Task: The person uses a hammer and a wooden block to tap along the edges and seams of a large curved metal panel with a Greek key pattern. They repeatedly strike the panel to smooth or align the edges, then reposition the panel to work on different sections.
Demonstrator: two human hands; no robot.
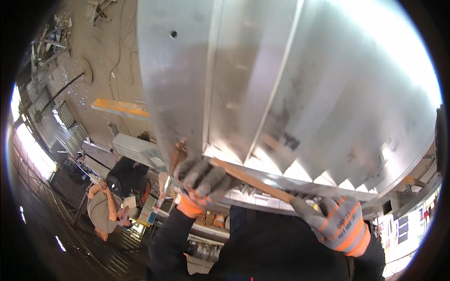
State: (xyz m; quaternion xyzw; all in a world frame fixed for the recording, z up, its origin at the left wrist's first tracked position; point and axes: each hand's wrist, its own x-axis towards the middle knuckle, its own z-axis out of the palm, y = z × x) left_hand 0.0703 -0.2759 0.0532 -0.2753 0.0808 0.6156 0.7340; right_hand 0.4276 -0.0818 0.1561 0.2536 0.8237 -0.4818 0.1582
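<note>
A long, flat brown strip (pixel 253 180), whose material I cannot tell, slants along the near edge of a large shiny metal panel (pixel 178 84) with raised ribs. My left hand (pixel 201 180), in a grey glove with an orange cuff, is closed round the strip's left end. Beside its fingers a small rusty-brown piece (pixel 178 152) rests against the panel. At the strip's right end is my gloved right hand (pixel 333 222), its fingers curled on it and partly hidden underneath. The panel's near border has a row of bright, saw-toothed reflections.
On the left, a co-worker (pixel 104 208) stands by a cluttered bench. An orange-yellow beam (pixel 119 107) and a grey metal box section (pixel 136 149) lie beyond the panel's left side. Shelves with small goods (pixel 211 229) show below my left hand. Cables trail over the floor.
</note>
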